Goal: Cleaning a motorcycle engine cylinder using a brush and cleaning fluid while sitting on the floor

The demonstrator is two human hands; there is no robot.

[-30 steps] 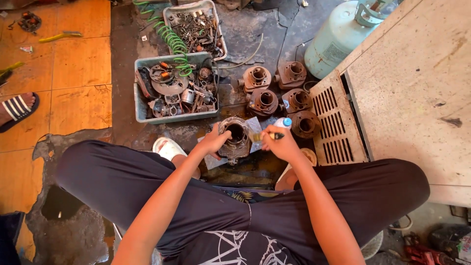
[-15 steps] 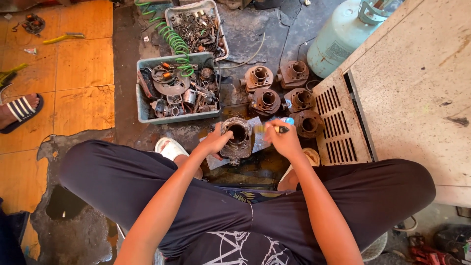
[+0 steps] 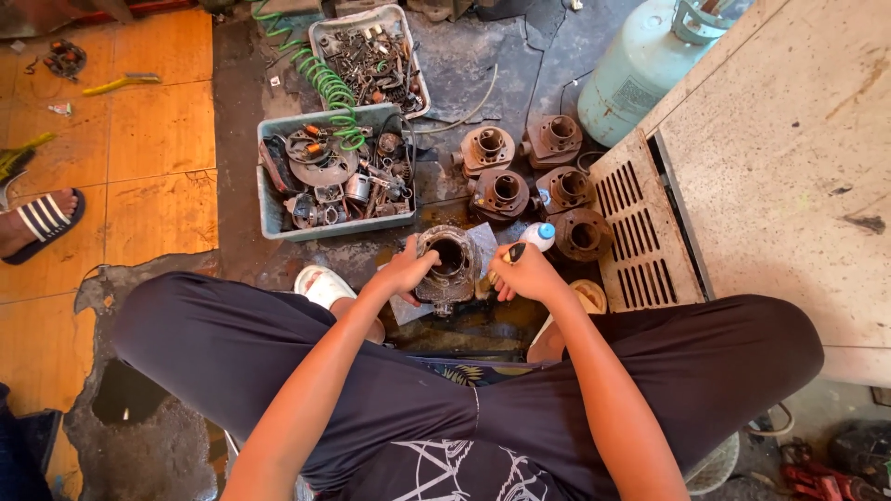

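The left hand [image 3: 406, 271] grips the left side of a rusty cylinder [image 3: 447, 269] that stands on the dirty floor [image 3: 483, 65] between the person's knees, its bore facing up. The fingers curl round its rim. The cylinder sits on a grey sheet [image 3: 484, 243], partly hidden beneath it.

The right hand [image 3: 526, 275] is clenched round a dark-handled tool [image 3: 513, 252], just right of the cylinder; the working end is hidden, so I cannot tell whether it touches the metal. Just beyond this hand stands a small white bottle with a blue cap [image 3: 539, 235].

Farther off, five more cylinders [image 3: 532, 176] lie in a cluster on the floor, close together. Left of them is a grey-blue tub [image 3: 274, 209] full of engine parts, with a green coiled hose [image 3: 327, 88] running over its far edge. A second, paler tray [image 3: 320, 37] of small parts lies beyond that.

At far right stands a pale green gas bottle [image 3: 631, 79], next to a worn counter [image 3: 789, 167] with a slatted grille [image 3: 640, 227] at its left edge.

The person sits with legs spread, in dark trousers [image 3: 232, 343]. A white sandal [image 3: 320, 286] shows by the left knee. At the far left edge, another person's foot in a striped sandal [image 3: 42, 221] rests on orange tiles [image 3: 148, 139].
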